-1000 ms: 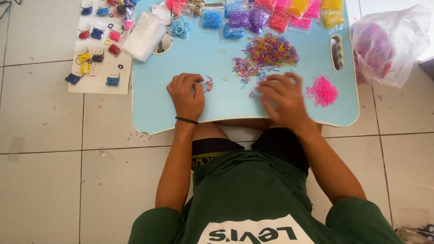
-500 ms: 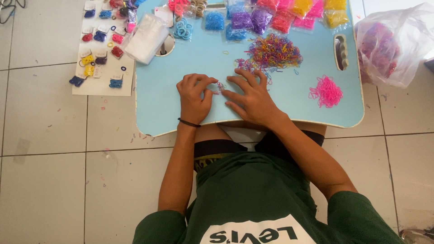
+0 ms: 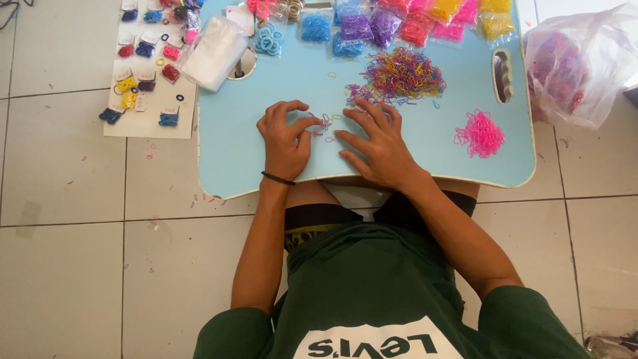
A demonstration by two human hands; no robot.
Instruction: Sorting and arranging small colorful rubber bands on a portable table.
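Note:
A light blue lap tray (image 3: pixel 239 166) lies across my legs. My left hand (image 3: pixel 284 138) rests on it with curled fingers, thumb and forefinger pinching a few small rubber bands (image 3: pixel 324 122). My right hand (image 3: pixel 377 145) lies flat just right of them, fingers spread and fingertips touching the tray near the bands. Just beyond my right fingers is a multi-coloured pile of rubber bands (image 3: pixel 403 73). A pink pile (image 3: pixel 480 133) lies further right.
Small bags of sorted bands (image 3: pixel 372 25) line the tray's far edge. A stack of clear plastic bags (image 3: pixel 214 52) sits at its far left corner. A white sheet with small packets (image 3: pixel 143 73) lies on the tiled floor at left, and a plastic bag (image 3: pixel 573 66) at right.
My right hand has slid left from the tray's middle right, coming to rest beside my left hand. My left hand has stayed in place.

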